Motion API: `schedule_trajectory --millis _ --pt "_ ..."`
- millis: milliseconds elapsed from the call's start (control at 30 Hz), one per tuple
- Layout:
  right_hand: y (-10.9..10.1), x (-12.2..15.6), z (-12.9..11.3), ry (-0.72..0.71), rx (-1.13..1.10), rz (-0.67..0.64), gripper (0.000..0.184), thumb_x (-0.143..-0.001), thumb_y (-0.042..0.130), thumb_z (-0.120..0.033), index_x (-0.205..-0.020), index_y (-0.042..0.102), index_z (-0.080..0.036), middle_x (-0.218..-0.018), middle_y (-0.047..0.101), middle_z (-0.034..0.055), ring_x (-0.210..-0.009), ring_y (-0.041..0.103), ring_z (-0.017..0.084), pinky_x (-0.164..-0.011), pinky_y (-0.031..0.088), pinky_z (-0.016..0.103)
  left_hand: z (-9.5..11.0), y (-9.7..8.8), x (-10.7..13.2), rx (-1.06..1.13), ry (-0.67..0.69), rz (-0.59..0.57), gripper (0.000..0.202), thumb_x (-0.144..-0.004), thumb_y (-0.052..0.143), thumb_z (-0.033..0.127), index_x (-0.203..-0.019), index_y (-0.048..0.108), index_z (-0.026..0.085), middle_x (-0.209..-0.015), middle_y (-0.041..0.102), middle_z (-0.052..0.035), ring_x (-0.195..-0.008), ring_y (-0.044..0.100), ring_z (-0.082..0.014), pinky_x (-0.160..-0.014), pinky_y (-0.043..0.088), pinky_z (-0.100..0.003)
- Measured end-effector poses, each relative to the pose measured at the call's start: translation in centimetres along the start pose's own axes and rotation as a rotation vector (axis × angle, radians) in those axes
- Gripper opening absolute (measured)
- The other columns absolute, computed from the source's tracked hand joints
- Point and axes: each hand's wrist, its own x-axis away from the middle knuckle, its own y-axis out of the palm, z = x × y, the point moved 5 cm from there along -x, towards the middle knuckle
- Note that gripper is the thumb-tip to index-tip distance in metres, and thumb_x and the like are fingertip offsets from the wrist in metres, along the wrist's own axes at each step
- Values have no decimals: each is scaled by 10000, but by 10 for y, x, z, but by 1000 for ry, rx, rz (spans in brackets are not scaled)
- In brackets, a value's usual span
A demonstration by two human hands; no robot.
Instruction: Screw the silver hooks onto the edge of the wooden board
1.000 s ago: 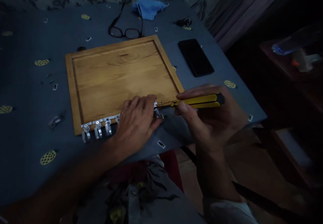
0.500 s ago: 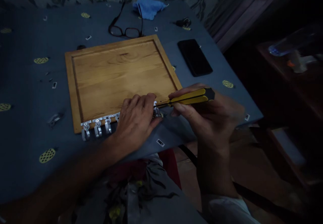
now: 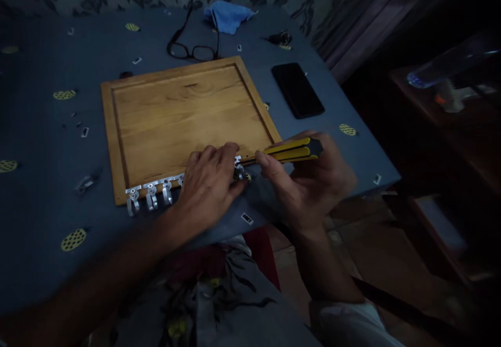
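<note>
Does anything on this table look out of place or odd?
Yes. One metal hook lies loose on the blue tablecloth, left of the wooden board, apart from the row of hooks on its near edge. Small white bits are scattered around too.

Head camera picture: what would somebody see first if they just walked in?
First the big wooden board in the middle of the blue table, with a row of shiny metal hooks along its near edge. The left hand presses down on that edge, while the right hand holds a yellow-handled screwdriver pointing at it. Behind the board lie glasses and a black phone.
</note>
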Motion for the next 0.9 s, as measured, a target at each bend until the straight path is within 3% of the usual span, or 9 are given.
schedule_trajectory --millis 167,267,433,667,800,900 --pt "1 -3 11 90 -173 -90 241 -875 843 -403 -826 652 -264 -709 643 -52 -575 607 139 -539 529 305 -1 -1 1 14 1 11 374 -958 690 252 -1286 523 191 -1244 727 -102 -1198 639 -324 -975 494 -465" --pt "-2 -6 13 144 -247 -145 173 -893 823 -393 -963 723 -270 -843 740 -32 -636 679 135 -582 586 287 -2 0 1 23 -1 10 392 -949 707 257 -1287 518 195 -1279 728 -101 -1207 639 -327 -979 493 -467" --pt "-12 -6 12 210 -333 -198 245 -968 734 -409 -1191 760 -310 -1041 805 7 -745 760 159 -661 639 310 -2 -1 1 39 1 27 382 -947 720 268 -1270 522 216 -1252 738 -89 -1192 645 -315 -979 489 -454" --pt "-10 -8 10 48 -262 -221 96 -960 743 -300 -1042 783 -328 -934 785 -17 -708 726 180 -659 605 350 -2 -1 1 44 11 27 402 -950 726 287 -1287 525 201 -1271 733 -99 -1186 641 -316 -968 485 -450" --pt "-5 -10 -1 -62 -147 -143 40 -944 768 -313 -955 731 -302 -818 731 -30 -675 673 172 -631 556 341 -2 0 1 32 17 22 410 -954 720 282 -1305 527 192 -1251 733 -105 -1185 645 -318 -967 485 -451" --pt "-1 -9 -10 -99 2 -17 237 -906 810 -394 -789 638 -280 -658 600 -45 -575 571 157 -549 490 325 -2 0 1 14 15 22 394 -969 704 300 -1303 535 179 -1238 730 -113 -1182 648 -327 -965 485 -462"
